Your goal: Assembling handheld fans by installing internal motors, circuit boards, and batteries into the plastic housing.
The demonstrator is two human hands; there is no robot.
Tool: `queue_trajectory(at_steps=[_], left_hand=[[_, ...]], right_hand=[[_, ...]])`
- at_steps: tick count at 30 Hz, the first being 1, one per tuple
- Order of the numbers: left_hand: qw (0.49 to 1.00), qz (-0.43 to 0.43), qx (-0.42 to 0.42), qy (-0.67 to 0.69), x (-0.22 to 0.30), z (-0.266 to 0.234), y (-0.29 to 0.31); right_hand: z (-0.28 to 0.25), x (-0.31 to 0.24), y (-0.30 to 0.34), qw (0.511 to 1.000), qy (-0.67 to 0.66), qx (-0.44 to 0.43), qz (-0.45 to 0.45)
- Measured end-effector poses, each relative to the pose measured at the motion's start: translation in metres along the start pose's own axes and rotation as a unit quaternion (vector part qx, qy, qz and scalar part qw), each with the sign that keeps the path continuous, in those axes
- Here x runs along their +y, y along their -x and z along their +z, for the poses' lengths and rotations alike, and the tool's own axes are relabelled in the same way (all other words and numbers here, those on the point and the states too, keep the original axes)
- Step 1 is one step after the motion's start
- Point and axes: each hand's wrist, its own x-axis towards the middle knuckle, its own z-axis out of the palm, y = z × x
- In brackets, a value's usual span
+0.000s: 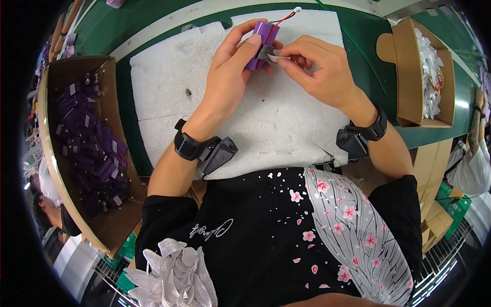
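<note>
Above the far part of a white foam sheet (174, 77), my left hand (232, 64) grips a purple battery pack (265, 31). Red and black wires run from the pack to a small white connector (297, 10) at its far end. A dark grey patch (265, 51) lies across the pack's near half. Just right of the pack, my right hand (314, 66) pinches a small whitish strip (275, 58) between thumb and fingers. The strip's other end touches the grey patch. My left fingertips behind the pack are partly hidden.
At the left stands a cardboard box (115, 92) filled with purple battery packs. A smaller cardboard box (404, 77) with crumpled white pieces sits at the right on the green tabletop (365, 66). Other people (473, 163) are at both edges.
</note>
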Motion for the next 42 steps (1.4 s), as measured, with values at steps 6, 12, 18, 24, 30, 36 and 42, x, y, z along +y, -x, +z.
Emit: queue_trajectory(at_steps=[6,12,18,24,30,36,42], left_hand=[[1.0,0.0,-0.003,-0.002,-0.0012,-0.0004,0.0005],[1.0,0.009,-0.013,-0.021,-0.0016,-0.0006,0.0014],[1.0,0.011,-0.014,-0.021,-0.0009,0.0002,0.0012],[1.0,0.008,-0.014,-0.02,-0.0012,-0.0001,0.0006],[1.0,0.011,-0.018,-0.021,0.0005,0.0004,0.0011],[1.0,0.008,-0.02,-0.005,0.001,0.0015,0.0012],[1.0,-0.001,-0.022,0.011,0.0022,0.0023,0.0013]], right_hand=[[-0.0003,-0.0008,0.0004,1.0,0.002,0.0,0.006],[-0.0007,-0.0011,0.0009,1.0,0.0,-0.004,0.016],[0.0011,0.0014,0.0013,1.0,-0.001,0.005,0.002],[0.0008,0.0018,0.0014,1.0,0.005,0.01,-0.001],[0.0005,0.0007,0.001,1.0,0.001,0.012,0.006],[0.0,0.0008,0.0011,1.0,0.001,0.013,0.006],[-0.0011,-0.0002,0.0014,1.0,-0.005,0.005,0.02]])
